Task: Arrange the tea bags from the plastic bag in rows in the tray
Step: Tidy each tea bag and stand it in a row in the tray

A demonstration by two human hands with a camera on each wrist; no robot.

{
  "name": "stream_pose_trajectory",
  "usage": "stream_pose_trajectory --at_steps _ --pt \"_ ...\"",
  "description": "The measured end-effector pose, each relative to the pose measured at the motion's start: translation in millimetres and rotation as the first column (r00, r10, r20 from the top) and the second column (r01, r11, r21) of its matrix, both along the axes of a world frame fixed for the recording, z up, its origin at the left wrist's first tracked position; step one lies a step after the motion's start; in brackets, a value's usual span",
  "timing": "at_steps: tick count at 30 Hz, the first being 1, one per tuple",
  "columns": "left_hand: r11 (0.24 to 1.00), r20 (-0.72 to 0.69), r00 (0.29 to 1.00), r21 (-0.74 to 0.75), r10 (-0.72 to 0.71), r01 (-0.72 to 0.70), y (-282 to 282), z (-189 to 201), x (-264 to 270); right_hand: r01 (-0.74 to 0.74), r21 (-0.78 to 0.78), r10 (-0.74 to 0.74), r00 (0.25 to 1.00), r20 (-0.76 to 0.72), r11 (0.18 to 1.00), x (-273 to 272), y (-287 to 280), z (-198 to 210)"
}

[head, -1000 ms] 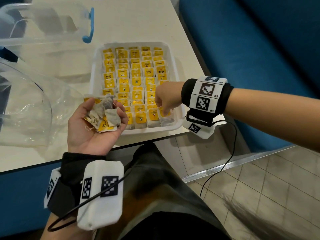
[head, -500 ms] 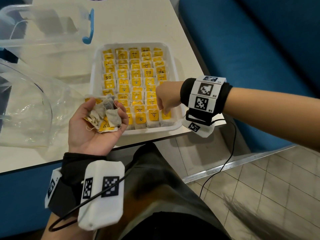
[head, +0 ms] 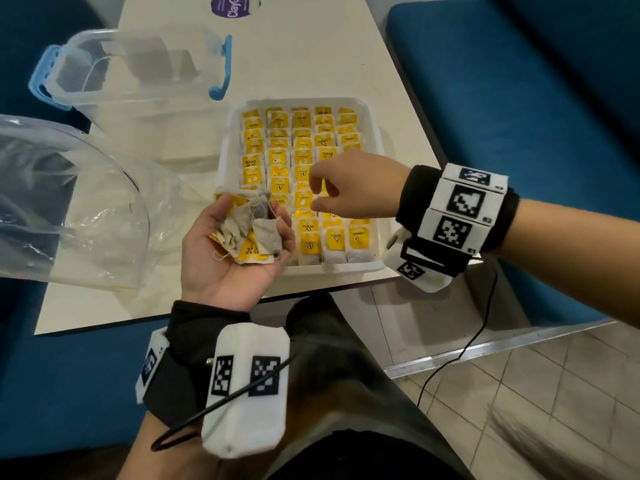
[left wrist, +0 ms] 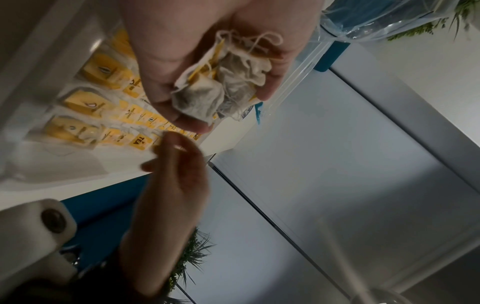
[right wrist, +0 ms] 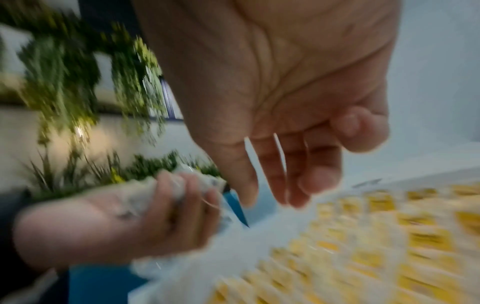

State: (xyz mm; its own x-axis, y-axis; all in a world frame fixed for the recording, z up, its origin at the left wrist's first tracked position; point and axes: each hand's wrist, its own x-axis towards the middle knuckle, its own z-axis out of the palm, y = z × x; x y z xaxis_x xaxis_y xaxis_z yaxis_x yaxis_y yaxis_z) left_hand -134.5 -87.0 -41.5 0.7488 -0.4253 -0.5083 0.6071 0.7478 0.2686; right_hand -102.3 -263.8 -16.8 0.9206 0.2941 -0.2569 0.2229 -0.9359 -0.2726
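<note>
Head view shows us seated at a pale bench (head: pixel 311 46) with a white tray (head: pixel 375 123) near its front edge, filled with yellow-tagged tea bags (head: pixel 304 147) laid in neat rows from the far wall to the near one. Our left hand (head: pixel 228 261) is palm up just beside the tray's near left corner, its fingers curled round a loose clump of tea bags (head: pixel 249 233) with tangled strings; we see the same clump (left wrist: pixel 221 86) from the left wrist view, cupped in the palm. Our right hand (head: pixel 356 188) hovers above the middle of the tray, close to the clump, fingers relaxed and slightly apart, holding nothing; the right wrist view, though blurred, shows its fingertips (right wrist: pixel 293 185) pointing down, bare, with the other hand (right wrist: pixel 116 224) close beside them. To our left lies the crumpled clear plastic bag (head: pixel 86 209) on the bench, touching the tray's left side. Behind it stands a clear plastic box with blue latches (head: pixel 138 67), well apart from our hands. A purple sticker (head: pixel 230 6) sits at the far end of the bench.
</note>
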Motion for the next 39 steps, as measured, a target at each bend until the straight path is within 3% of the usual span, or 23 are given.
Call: stream_pose_trajectory --at_steps 4,10,20,26,35,39 --pt "0.998 0.031 0.998 0.019 0.054 -0.054 -2 2 1 -0.213 0.332 0.136 0.961 0.239 0.919 -18 25 28" --pt "0.997 0.047 0.996 0.016 0.075 -0.076 1 4 1 -0.286 0.093 0.276 0.955 0.112 0.954 -31 46 29" --pt "0.996 0.082 0.994 0.030 0.076 -0.078 10 1 0 -0.194 0.346 0.196 0.980 0.028 0.918 -23 56 27" --pt "0.991 0.095 0.987 -0.013 0.131 -0.130 17 -2 3 -0.234 0.313 0.231 0.972 0.046 0.921 -18 59 27" --pt "0.990 0.035 0.990 0.003 0.138 -0.138 24 1 4 -0.077 0.454 0.056 0.997 0.060 0.887 -17 59 24" --pt "0.992 0.067 0.990 0.009 0.123 -0.124 24 -2 4 -0.078 0.408 0.060 0.997 0.057 0.910 -17 61 22"
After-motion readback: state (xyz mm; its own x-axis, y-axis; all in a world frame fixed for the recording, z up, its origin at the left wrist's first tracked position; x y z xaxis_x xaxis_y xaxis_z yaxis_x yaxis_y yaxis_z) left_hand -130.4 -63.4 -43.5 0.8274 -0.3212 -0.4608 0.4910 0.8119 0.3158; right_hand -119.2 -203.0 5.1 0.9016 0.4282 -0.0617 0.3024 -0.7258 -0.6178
